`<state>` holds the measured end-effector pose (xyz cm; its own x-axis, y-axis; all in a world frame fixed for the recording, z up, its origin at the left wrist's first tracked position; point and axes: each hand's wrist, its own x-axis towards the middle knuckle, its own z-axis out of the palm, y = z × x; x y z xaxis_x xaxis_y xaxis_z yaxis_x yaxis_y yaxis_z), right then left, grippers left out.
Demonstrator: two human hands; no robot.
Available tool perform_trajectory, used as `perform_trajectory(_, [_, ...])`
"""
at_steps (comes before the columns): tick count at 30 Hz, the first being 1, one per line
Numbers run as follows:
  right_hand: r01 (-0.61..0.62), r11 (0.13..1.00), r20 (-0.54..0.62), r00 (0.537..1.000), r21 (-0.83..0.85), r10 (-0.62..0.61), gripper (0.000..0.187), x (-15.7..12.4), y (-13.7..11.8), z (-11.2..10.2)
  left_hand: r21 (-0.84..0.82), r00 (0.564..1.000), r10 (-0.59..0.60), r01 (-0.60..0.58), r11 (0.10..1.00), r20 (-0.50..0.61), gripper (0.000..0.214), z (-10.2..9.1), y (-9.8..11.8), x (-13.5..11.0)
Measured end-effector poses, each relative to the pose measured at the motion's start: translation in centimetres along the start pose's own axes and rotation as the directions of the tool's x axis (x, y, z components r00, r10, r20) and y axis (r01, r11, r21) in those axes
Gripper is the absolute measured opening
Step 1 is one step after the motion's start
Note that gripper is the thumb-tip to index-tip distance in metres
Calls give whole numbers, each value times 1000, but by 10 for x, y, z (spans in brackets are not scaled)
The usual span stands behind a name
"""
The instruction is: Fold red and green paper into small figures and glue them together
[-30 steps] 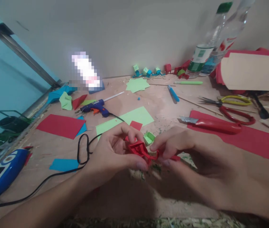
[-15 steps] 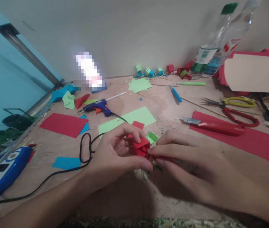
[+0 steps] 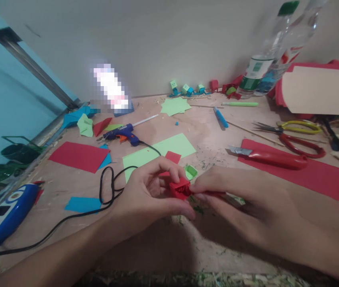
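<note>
The desk [image 3: 67, 239] carries red sheets [image 3: 78, 156], a green sheet [image 3: 169, 148], scissors [image 3: 294, 137], a knife [image 3: 272, 157] and a glue gun [image 3: 123, 134]. Finished paper figures [image 3: 187, 89] line the wall. The left hand [image 3: 145, 195] and right hand [image 3: 235, 199] both pinch a red paper cube [image 3: 180, 188] just above the desk; it looks folded into shape, though one strip seems unfinished. A green cube [image 3: 191, 172] lies just behind.

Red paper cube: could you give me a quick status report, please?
Left hand and right hand both pinch red paper cube. Green paper box just behind.
</note>
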<state>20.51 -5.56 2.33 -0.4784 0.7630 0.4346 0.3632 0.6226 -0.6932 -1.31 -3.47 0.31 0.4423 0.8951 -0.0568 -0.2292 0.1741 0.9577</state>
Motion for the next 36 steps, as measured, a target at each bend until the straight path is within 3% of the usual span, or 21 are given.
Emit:
perform_trajectory(8, [64,996,-30,997,-65,-66,18,-3,3,7,-55,1000,-17,16,998,-10,44,6,-5,-1])
perform_trajectory(14, [-82,996,-147,986,-29,77,13,-3,0,12,-70,995,-91,89,994,-31,44,3,-4,-2])
perform_trajectory(18, [-15,1000,-176,984,-4,14,10,-3,6,9,-52,996,-91,91,994,12,26,-3,-2,-4])
perform_trajectory(21, [14,1000,-221,975,-15,-16,11,-4,11,9,-51,997,-82,81,995,-17,18,-6,-4,-3])
perform_trajectory(28, [67,992,-126,989,-110,-81,24,-5,9,7,-132,994,-97,91,987,-43,18,-6,-5,1])
perform_trajectory(32, [97,991,-136,985,-95,-109,26,-5,11,5,-98,995,-88,83,992,-49,18,-5,-3,1])
perform_trajectory(36, [-15,996,-216,976,-83,-4,11,-8,13,7,-92,989,-150,148,985,-14,22,-5,-4,1])
